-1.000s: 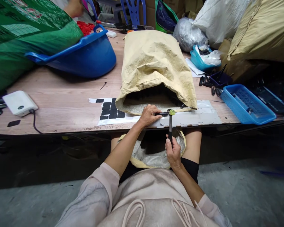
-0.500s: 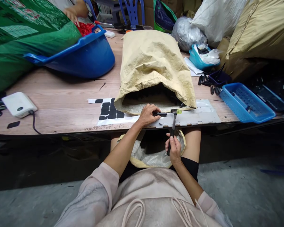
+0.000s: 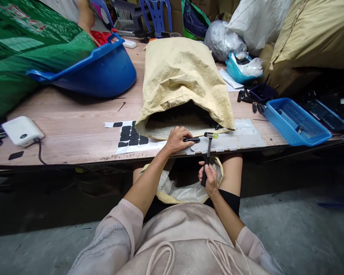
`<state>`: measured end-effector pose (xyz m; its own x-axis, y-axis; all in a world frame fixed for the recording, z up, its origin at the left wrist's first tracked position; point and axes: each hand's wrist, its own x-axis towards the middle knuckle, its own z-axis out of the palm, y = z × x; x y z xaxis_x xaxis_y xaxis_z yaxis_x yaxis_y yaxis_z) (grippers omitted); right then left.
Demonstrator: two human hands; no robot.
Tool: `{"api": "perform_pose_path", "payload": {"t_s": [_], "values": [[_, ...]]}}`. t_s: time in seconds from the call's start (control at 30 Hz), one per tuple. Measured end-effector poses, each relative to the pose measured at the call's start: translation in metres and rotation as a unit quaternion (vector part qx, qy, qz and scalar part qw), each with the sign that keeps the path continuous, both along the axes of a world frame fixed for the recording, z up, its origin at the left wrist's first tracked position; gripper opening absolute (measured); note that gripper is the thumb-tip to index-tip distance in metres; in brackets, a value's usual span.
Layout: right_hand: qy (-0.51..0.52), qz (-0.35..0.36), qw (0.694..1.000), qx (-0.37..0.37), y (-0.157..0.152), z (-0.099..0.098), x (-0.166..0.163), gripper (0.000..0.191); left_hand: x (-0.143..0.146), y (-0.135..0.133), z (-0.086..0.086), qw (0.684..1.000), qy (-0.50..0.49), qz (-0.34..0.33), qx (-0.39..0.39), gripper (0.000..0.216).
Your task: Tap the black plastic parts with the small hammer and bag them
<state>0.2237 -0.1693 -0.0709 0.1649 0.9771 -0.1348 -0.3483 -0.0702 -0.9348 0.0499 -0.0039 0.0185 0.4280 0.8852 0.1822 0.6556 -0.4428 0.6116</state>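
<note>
My left hand (image 3: pixel 177 139) is closed on a slim black part (image 3: pixel 192 139), steadying it on the grey board (image 3: pixel 232 139) at the table's front edge. What kind of part it is I cannot make out. Wrapped around the black handle of a small mallet (image 3: pixel 209 147) is my right hand (image 3: pixel 210 176); the mallet's head, with a yellow-green face, is just right of the black part. Behind both, a cream woven sack (image 3: pixel 186 72) lies with its mouth toward me and dark contents inside. A second open sack (image 3: pixel 172 196) sits on my lap below the edge.
Left on the table are a sheet of black pads (image 3: pixel 129 134), a white box with a cable (image 3: pixel 23 130) and a blue basin (image 3: pixel 103 72) beside a green bag (image 3: pixel 31 57). A blue basket (image 3: pixel 298 128) stands right. A co-worker's arm (image 3: pixel 86 15) reaches in at the far left.
The view has shifted slightly. My hands keep nearly the same places, with the black part and mallet still held. The co-worker's hand has dropped behind the green bag.
</note>
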Motion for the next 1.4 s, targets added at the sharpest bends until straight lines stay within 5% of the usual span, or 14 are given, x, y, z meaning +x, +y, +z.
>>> {"api": "perform_pose_path", "payload": {"t_s": [0.13, 0.33, 0.47, 0.6, 0.7, 0.83, 1.03, 1.23, 1.4], "values": [[0.013, 0.0, 1.0, -0.01, 0.0, -0.001, -0.001, 0.045, -0.004, -0.014, 0.005, 0.999, -0.017, -0.022, 0.025, 0.016], [0.01, 0.003, 1.0, -0.014, 0.0, 0.001, -0.003, 0.045, -0.014, -0.09, -0.015, 0.994, -0.025, -0.056, 0.093, 0.017], [0.016, 0.0, 1.0, -0.012, 0.001, 0.001, -0.004, 0.046, -0.017, -0.125, -0.048, 0.996, 0.04, -0.064, 0.039, 0.015], [0.016, 0.0, 1.0, -0.015, 0.001, 0.001, -0.005, 0.047, -0.013, -0.125, -0.069, 0.988, 0.141, -0.022, -0.059, 0.014], [0.016, 0.001, 1.0, -0.015, 0.001, 0.0, -0.005, 0.047, -0.008, -0.12, -0.063, 0.985, 0.145, -0.056, -0.076, 0.016], [0.011, 0.001, 1.0, -0.013, 0.0, 0.0, -0.005, 0.045, 0.004, -0.105, -0.032, 0.993, 0.047, -0.111, -0.01, 0.016], [0.019, 0.0, 1.0, -0.02, -0.001, 0.004, -0.007, 0.048, 0.037, -0.028, 0.012, 0.995, -0.041, -0.012, 0.092, 0.018], [0.03, 0.01, 0.999, -0.019, -0.001, 0.005, -0.007, 0.048, 0.08, 0.056, 0.02, 0.994, 0.03, 0.056, 0.083, 0.031], [0.03, 0.017, 0.999, -0.019, -0.002, 0.004, -0.006, 0.046, 0.097, 0.076, 0.019, 0.995, 0.083, 0.048, -0.012, 0.018]]}}
